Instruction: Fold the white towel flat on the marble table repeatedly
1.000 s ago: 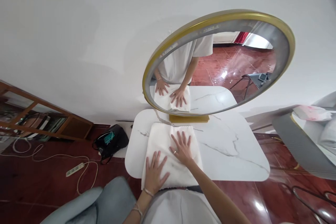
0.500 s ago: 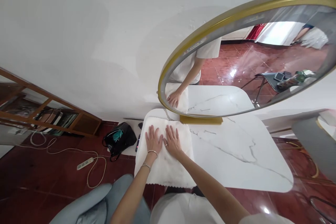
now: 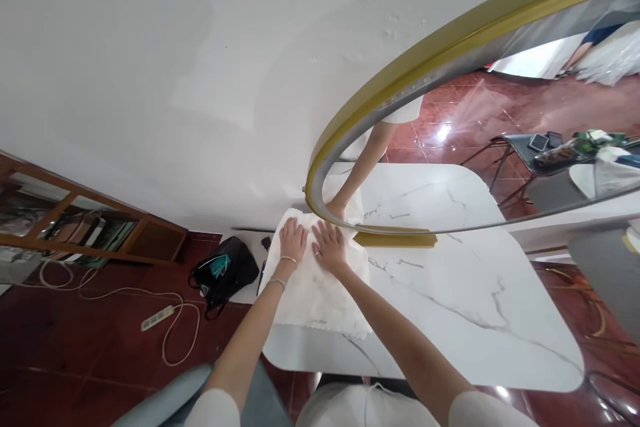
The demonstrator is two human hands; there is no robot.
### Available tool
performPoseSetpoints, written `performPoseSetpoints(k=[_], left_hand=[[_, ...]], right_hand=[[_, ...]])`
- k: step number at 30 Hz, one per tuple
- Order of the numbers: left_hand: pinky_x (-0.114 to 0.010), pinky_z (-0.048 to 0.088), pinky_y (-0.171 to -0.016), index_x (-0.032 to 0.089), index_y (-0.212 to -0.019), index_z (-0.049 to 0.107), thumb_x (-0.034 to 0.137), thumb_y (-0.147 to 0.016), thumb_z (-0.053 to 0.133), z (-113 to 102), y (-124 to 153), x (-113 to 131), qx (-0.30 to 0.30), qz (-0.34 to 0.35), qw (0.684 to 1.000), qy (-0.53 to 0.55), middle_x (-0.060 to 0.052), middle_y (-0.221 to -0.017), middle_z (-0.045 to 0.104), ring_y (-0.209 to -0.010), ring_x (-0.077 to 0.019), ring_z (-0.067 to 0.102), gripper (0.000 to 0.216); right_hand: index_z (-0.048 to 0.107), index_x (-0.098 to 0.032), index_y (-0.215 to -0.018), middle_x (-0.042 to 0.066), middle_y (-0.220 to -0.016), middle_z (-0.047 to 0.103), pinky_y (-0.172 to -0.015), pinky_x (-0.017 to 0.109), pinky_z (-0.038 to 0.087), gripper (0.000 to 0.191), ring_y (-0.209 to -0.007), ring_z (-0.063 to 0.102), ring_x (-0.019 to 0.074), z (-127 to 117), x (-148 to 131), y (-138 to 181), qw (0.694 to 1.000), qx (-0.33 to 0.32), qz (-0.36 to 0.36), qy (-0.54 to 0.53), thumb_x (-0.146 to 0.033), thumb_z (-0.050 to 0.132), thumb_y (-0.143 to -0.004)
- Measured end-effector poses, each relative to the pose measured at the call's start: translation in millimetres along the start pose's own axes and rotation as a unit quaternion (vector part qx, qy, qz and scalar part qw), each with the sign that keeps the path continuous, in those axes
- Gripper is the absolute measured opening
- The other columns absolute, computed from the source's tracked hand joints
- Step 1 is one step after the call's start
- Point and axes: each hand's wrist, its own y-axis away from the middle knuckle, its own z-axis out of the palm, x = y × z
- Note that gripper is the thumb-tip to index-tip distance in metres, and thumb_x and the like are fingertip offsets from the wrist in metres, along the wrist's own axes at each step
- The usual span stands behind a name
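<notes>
A white towel (image 3: 313,293) lies flat on the left part of a white marble table (image 3: 450,320). Both of my hands rest on the towel's far end, side by side, close to the wall. My left hand (image 3: 293,240) has its fingers stretched flat, with bracelets on the wrist. My right hand (image 3: 329,247) lies flat too, fingers spread, a ring on one finger. A round gold-framed mirror (image 3: 400,80) stands just behind the towel and reflects my right arm.
A black bag (image 3: 223,271) sits on the red tile floor left of the table, with a power strip (image 3: 157,317) and white cable beside it. A wooden shelf (image 3: 75,227) runs along the left wall. A grey chair (image 3: 165,400) is below my left arm.
Both hands have slid forward along the towel to its far end, and the towel has moved away from the table's near edge. The camera has leaned forward and closer to the mirror.
</notes>
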Motion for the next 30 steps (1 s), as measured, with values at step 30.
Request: performPoseSetpoints(k=[30], left_hand=[[-0.053, 0.017, -0.115, 0.025, -0.144, 0.036, 0.025, -0.093, 0.032, -1, 103, 23, -0.019, -0.048, 0.999, 0.011, -0.009, -0.155, 0.024, -0.144, -0.0270, 0.018, 0.050]], right_hand=[[0.030, -0.017, -0.146, 0.007, -0.153, 0.030, -0.116, 0.052, 0.011, 0.054, -0.144, 0.013, 0.0260, 4, -14, 72, 0.992, 0.017, -0.127, -0.011, -0.029, 0.036, -0.094]])
